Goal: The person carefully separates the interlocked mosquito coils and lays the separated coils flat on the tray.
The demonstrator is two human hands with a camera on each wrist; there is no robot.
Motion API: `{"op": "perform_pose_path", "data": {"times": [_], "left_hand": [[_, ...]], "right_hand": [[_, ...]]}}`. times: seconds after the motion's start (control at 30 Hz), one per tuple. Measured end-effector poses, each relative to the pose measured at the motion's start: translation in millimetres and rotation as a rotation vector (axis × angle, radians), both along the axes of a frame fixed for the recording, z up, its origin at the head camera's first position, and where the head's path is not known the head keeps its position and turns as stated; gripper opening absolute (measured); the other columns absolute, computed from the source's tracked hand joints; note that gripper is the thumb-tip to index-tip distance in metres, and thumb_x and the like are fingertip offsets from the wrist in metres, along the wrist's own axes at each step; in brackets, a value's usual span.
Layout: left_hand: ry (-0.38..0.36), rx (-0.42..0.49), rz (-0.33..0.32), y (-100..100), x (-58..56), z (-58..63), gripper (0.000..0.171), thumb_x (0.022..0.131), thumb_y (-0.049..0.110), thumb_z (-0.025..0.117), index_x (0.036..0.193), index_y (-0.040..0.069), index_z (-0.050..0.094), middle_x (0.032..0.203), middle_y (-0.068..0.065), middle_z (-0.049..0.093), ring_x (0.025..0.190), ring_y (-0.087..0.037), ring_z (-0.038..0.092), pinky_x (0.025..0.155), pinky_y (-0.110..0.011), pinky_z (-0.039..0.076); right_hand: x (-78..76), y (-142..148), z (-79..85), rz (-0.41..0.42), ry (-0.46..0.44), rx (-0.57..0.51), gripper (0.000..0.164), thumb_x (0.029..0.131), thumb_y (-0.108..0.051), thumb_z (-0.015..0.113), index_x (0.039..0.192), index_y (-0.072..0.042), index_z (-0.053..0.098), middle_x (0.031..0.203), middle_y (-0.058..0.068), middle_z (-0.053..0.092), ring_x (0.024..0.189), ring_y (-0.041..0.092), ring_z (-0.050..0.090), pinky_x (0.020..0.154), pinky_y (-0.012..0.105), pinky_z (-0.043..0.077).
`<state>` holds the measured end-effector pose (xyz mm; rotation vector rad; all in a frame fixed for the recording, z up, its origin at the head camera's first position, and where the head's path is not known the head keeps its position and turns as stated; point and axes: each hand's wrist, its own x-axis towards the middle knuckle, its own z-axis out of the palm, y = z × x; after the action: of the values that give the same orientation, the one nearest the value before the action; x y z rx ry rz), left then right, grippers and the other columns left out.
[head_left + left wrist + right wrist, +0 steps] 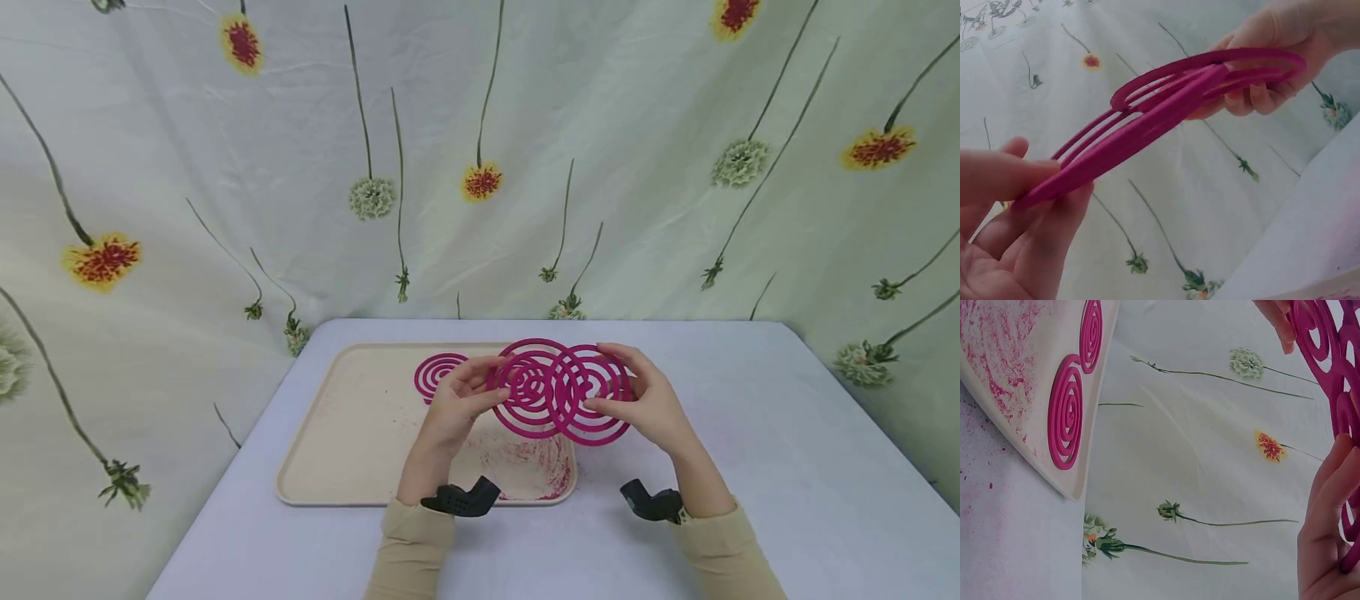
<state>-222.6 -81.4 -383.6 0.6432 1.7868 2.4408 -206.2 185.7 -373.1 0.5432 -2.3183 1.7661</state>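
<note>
In the head view, pinches a flat magenta spiral coil (534, 385) in the left hand (462, 400) and a second flat magenta spiral coil (592, 427), overlapping the first, in the right hand (651, 403), above the right side of a shallow beige rectangular tray (337, 442) on a white table (750, 400). In the left wrist view, holds both coils nearly edge-on before a pale flower-printed cloth (1260, 212). In the right wrist view, grips the coils, partly cut off, with two more magenta spirals (1065, 415) lying on the pink-smeared tray.
</note>
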Motion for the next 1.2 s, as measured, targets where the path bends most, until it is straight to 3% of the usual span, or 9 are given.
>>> {"op": "perform_pose_path", "data": {"times": [0.13,0.23,0.33,0.47,0.57,0.67,0.87,1.0,1.2], "left_hand": [[0.055,-0.14,-0.116,-8.2,-1.0,0.2,0.03,0.088,-0.002,0.061,0.118,-0.006,0.059,0.111,-0.017,0.06,0.089,-0.019,0.066,0.078,-0.035,0.055],[0.107,-0.247,-0.16,-13.7,-0.4,2.1,0.031,0.088,0.0,0.061,0.117,-0.012,0.058,0.106,-0.021,0.062,0.082,-0.018,0.067,0.073,-0.036,0.056],[0.111,-0.326,-0.134,-17.7,0.7,4.4,0.03,0.087,0.001,0.063,0.115,-0.01,0.061,0.105,-0.024,0.062,0.078,-0.016,0.066,0.071,-0.034,0.057],[0.099,-0.394,-0.083,-21.9,2.9,8.2,0.031,0.087,0.004,0.065,0.116,-0.005,0.063,0.106,-0.02,0.064,0.078,-0.016,0.065,0.07,-0.03,0.056],[0.105,-0.404,-0.074,-23.2,4.5,10.6,0.031,0.087,0.004,0.064,0.116,-0.005,0.063,0.106,-0.019,0.065,0.078,-0.017,0.065,0.07,-0.03,0.056],[0.116,-0.407,-0.066,-23.1,5.8,12.3,0.03,0.087,0.005,0.065,0.116,-0.005,0.063,0.106,-0.018,0.065,0.078,-0.018,0.064,0.07,-0.029,0.056],[0.125,-0.403,-0.033,-22.2,6.8,13.9,0.029,0.086,0.004,0.065,0.114,-0.005,0.064,0.106,-0.018,0.065,0.081,-0.017,0.064,0.07,-0.028,0.056],[0.124,-0.399,-0.008,-22.6,7.8,15.0,0.029,0.086,0.003,0.066,0.113,-0.005,0.065,0.106,-0.018,0.065,0.082,-0.017,0.064,0.071,-0.029,0.056],[0.156,-0.432,-0.018,-22.6,11.0,18.7,0.028,0.086,0.003,0.066,0.113,-0.004,0.065,0.103,-0.018,0.066,0.082,-0.019,0.065,0.072,-0.028,0.056]], "right_hand": [[0.5,-0.8,1.4,-0.049,-0.038,0.007,0.072,0.075,-0.01,0.079,0.137,-0.016,0.044,0.125,0.018,0.054,0.104,0.035,0.059,0.074,0.035,0.056],[-2.1,-0.1,0.5,-0.023,-0.076,0.012,0.071,0.076,-0.012,0.079,0.137,-0.016,0.043,0.119,0.02,0.057,0.098,0.031,0.063,0.073,0.036,0.057],[-4.8,4.5,-0.9,0.095,-0.109,-0.021,0.06,0.08,-0.008,0.073,0.131,-0.009,0.042,0.109,0.022,0.062,0.088,0.027,0.066,0.072,0.036,0.057],[-5.7,13.4,-1.2,0.268,-0.097,-0.065,0.037,0.088,0.001,0.061,0.115,-0.006,0.037,0.094,0.012,0.068,0.075,0.021,0.067,0.068,0.032,0.057],[-5.8,17.9,-1.4,0.35,-0.043,-0.056,0.03,0.088,0.004,0.059,0.11,-0.006,0.04,0.09,0.006,0.068,0.071,0.017,0.065,0.065,0.03,0.057],[-5.4,19.7,-1.8,0.4,-0.001,-0.013,0.022,0.087,0.005,0.059,0.107,0.0,0.051,0.088,0.009,0.067,0.07,0.017,0.063,0.065,0.03,0.057],[-2.2,15.1,0.6,0.307,-0.03,0.072,0.017,0.087,-0.001,0.063,0.103,0.004,0.064,0.093,0.01,0.067,0.075,0.017,0.064,0.067,0.029,0.056],[-0.6,11.2,2.5,0.239,-0.057,0.052,0.024,0.088,-0.003,0.063,0.11,0.007,0.064,0.1,0.012,0.067,0.083,0.017,0.066,0.072,0.029,0.056],[0.6,10.5,3.1,0.215,-0.062,0.068,0.029,0.088,-0.004,0.063,0.115,0.007,0.061,0.104,0.017,0.065,0.084,0.017,0.065,0.071,0.03,0.056]]}}
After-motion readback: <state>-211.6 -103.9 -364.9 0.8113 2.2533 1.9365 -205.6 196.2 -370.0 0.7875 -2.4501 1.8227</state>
